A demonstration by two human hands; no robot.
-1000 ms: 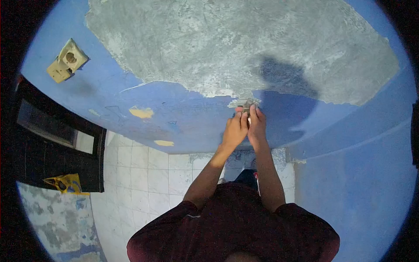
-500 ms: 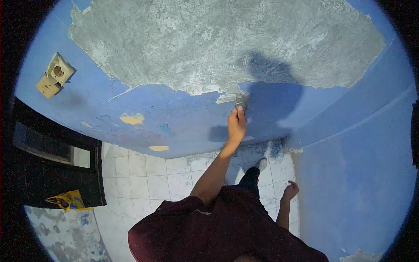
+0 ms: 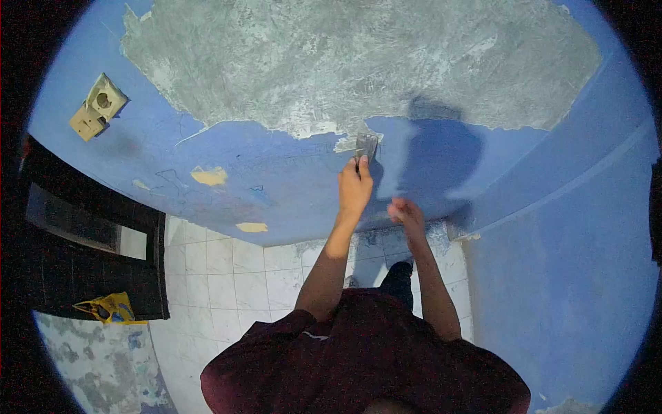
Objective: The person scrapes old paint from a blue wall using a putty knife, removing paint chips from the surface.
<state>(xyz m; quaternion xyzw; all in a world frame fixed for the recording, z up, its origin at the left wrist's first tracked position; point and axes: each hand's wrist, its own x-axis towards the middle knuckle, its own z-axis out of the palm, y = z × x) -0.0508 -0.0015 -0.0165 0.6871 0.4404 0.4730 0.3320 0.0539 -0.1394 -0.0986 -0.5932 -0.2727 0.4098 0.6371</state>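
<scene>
My left hand (image 3: 355,186) is closed around a putty knife (image 3: 367,143). Its flat blade lies against the blue wall at the ragged lower edge of the bare grey patch (image 3: 358,69). A small pale scraped strip (image 3: 345,144) shows just left of the blade. To the right and lower, my right hand (image 3: 408,215) is raised in front of the wall, apart from the knife. Its fingers look bent but are smeared by motion, and I see nothing clearly held in it.
A loose beige socket box (image 3: 96,110) is fixed on the wall at left. Below it stand a dark doorway frame (image 3: 155,276) and a yellow bag (image 3: 114,308). White floor tiles (image 3: 221,290) lie underneath. Another blue wall (image 3: 552,276) closes the right side.
My right hand has risen from low beside my body to near the wall. My left hand, with the putty knife, has shifted slightly left and up along the patch's edge.
</scene>
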